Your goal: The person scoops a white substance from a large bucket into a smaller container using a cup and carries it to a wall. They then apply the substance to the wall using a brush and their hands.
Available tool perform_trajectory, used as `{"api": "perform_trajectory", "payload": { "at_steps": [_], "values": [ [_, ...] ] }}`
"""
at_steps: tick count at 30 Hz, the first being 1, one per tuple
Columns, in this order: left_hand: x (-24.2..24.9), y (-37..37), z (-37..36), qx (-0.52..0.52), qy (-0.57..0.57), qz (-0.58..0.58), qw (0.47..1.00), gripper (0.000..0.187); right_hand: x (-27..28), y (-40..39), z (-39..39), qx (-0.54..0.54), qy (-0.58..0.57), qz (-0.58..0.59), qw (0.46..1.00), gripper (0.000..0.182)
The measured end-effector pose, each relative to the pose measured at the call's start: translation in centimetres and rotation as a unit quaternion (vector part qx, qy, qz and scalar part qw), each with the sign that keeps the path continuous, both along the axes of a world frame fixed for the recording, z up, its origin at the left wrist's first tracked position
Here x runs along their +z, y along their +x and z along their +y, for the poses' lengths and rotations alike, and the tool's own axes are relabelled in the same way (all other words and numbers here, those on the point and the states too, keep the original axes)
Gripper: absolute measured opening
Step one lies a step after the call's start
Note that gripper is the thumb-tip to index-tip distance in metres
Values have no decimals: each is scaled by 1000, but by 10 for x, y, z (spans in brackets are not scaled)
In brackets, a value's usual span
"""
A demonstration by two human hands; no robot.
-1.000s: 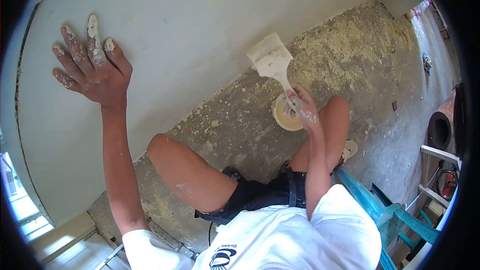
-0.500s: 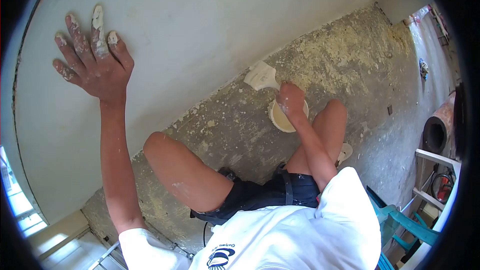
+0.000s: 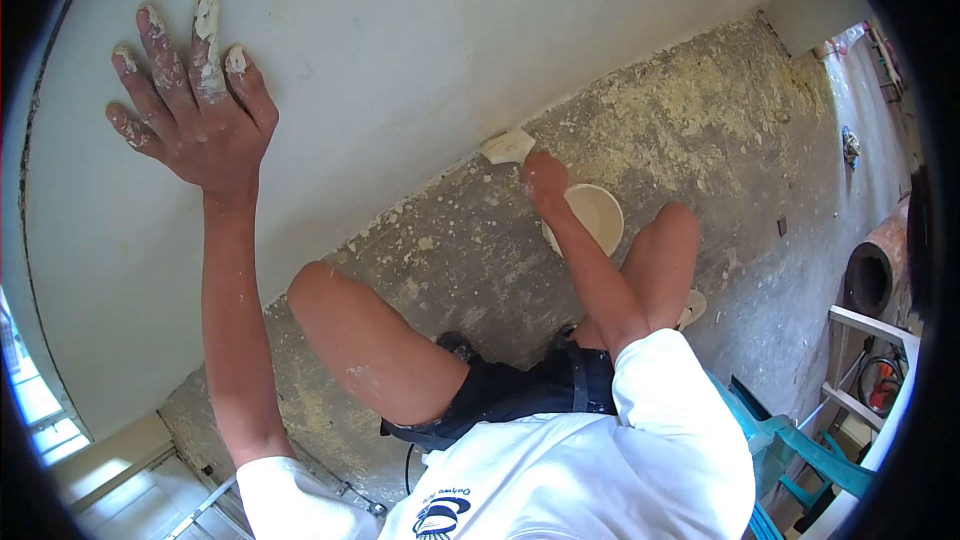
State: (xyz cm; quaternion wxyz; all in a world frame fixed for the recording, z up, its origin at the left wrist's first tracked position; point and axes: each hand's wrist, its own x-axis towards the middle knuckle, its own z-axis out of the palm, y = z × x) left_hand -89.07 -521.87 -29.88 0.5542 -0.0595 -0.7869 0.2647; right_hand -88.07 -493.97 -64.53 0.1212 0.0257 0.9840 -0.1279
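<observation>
Spread flat against the pale wall (image 3: 380,70), my left hand (image 3: 205,115) has white paste on its fingers and holds nothing. My right hand (image 3: 546,178) is closed around the handle of a broad putty knife (image 3: 508,147), whose blade is coated in cream-white paste and lies at the foot of the wall. Just beside my right wrist, on the floor, stands a round tub (image 3: 597,218) with pale paste inside. My right forearm crosses the tub's near side.
The rough floor (image 3: 480,250) is spotted with dried paste. My bent knees stand on both sides. At the right are a metal ladder (image 3: 868,320), a teal plastic stool (image 3: 820,460), a rolled tube (image 3: 875,265) and plastic sheeting.
My right hand has moved left with the putty knife, toward the wall's base, and more of the tub shows. My left hand has barely shifted on the wall.
</observation>
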Motion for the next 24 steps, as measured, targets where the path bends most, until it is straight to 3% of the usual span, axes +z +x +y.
{"api": "perform_trajectory", "payload": {
  "at_steps": [2,6,9,11,16,22,24],
  "values": [
    [0,0,1,2,3,0,1000,31,1,-6,-8,39,26,77,996,13],
    [-1,-2,2,-34,34,7,999,26,15,-15,-17,22,66,43,997,13],
    [0,-1,1,-1,23,2,1000,26,33,-4,-8,-2,31,79,996,12],
    [-2,-2,-3,-6,23,-1,1000,27,52,24,9,-80,-72,140,984,19],
    [-2,-4,-2,-44,30,16,998,28,86,54,31,-112,-47,103,987,20],
    [0,-1,3,-25,28,11,999,30,50,30,18,-69,-33,93,993,15],
    [1,1,1,38,2,0,999,32,28,11,5,-57,-30,78,995,14]
  ]
}}
